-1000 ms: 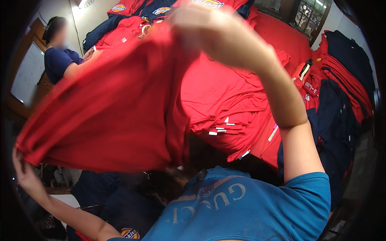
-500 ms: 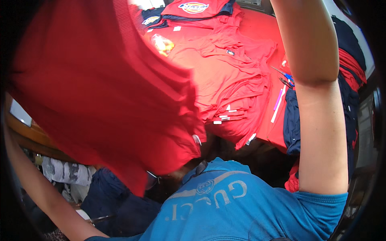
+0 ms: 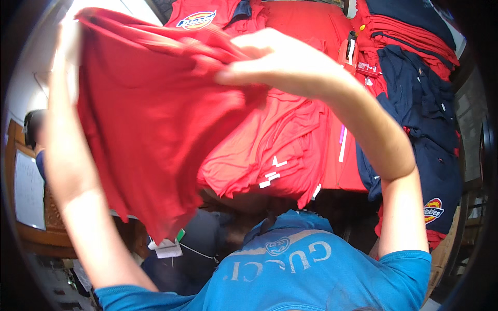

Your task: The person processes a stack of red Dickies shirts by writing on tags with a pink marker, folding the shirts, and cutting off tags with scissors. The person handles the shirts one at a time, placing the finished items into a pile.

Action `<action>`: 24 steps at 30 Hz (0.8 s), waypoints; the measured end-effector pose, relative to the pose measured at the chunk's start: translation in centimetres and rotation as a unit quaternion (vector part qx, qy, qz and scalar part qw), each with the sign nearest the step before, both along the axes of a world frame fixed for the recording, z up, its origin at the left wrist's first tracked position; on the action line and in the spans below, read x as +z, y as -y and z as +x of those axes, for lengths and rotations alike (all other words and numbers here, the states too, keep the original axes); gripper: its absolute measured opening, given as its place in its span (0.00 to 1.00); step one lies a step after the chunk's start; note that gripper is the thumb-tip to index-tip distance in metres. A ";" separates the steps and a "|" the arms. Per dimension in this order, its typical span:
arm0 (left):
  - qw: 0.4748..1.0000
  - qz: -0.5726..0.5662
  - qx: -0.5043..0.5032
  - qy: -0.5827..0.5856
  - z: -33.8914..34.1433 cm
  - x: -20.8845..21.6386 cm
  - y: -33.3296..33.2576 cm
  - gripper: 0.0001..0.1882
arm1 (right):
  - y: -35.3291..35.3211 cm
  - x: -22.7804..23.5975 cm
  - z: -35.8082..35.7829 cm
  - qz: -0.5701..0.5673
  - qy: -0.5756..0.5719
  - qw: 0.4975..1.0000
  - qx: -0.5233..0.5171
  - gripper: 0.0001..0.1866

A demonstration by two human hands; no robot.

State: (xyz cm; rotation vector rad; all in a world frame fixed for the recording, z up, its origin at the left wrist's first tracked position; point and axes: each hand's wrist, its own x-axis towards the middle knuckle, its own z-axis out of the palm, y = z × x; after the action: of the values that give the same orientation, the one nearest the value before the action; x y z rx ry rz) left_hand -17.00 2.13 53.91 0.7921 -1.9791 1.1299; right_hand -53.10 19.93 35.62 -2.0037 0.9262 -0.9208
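Note:
A red T-shirt (image 3: 150, 109) hangs in the air at the left, spread between my two raised hands. My right hand (image 3: 257, 59) is closed on its upper right part, with the thumb in front of the cloth. At the shirt's upper left corner, my left hand (image 3: 68, 44) grips the edge; glare and blur hide its fingers in part. Behind the hanging shirt, several red shirts with small white labels lie in a layered pile (image 3: 290, 135) on the red-covered table (image 3: 306, 20).
Folded red and navy garments (image 3: 410, 31) are stacked at the far right. Navy garments (image 3: 415, 98) lie nearer along that side. A white strip (image 3: 343, 145) rests beside the pile. A white sheet (image 3: 29, 192) hangs at the left. Another person (image 3: 37, 129) is partly visible there.
The red T-shirt has swung back from close to the camera and now hangs more gathered. Both hands have come into view, the right one lower and further left.

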 end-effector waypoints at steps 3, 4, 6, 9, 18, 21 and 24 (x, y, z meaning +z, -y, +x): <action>0.984 0.160 -0.079 -0.014 -9.1 -11.3 11.9 0.11 | 2.3 -8.8 -6.6 0.142 0.099 0.979 -0.104 0.14; 0.966 0.241 -0.097 -0.010 -13.9 -16.9 16.0 0.11 | 3.1 -14.5 -9.7 0.181 0.180 0.955 -0.153 0.13; 0.908 0.418 0.019 -0.003 -15.9 -23.9 16.3 0.14 | 3.2 -20.0 -9.9 0.207 0.126 0.934 -0.262 0.13; 0.860 0.495 -0.017 -0.125 -17.2 -33.0 17.3 0.15 | 3.5 -25.7 -11.4 0.210 0.096 0.925 -0.303 0.14; 0.835 0.506 -0.116 -0.185 -19.7 -31.7 19.2 0.16 | 3.2 -23.2 -11.3 0.085 0.023 0.905 -0.415 0.12; 0.898 0.410 -0.079 -0.137 -23.0 -35.6 16.2 0.24 | 4.5 -28.7 -10.7 -0.024 -0.149 0.865 -0.479 0.11; 0.753 0.631 -0.134 0.132 -23.4 -34.6 5.0 0.32 | 4.3 -27.7 -10.4 0.045 -0.128 0.872 -0.471 0.11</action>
State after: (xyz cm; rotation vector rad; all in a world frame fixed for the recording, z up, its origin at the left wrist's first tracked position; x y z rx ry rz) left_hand -40.39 -2.83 19.33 0.9092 -2.8965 -0.4978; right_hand -63.48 15.66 7.95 -1.5574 2.1514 -1.0652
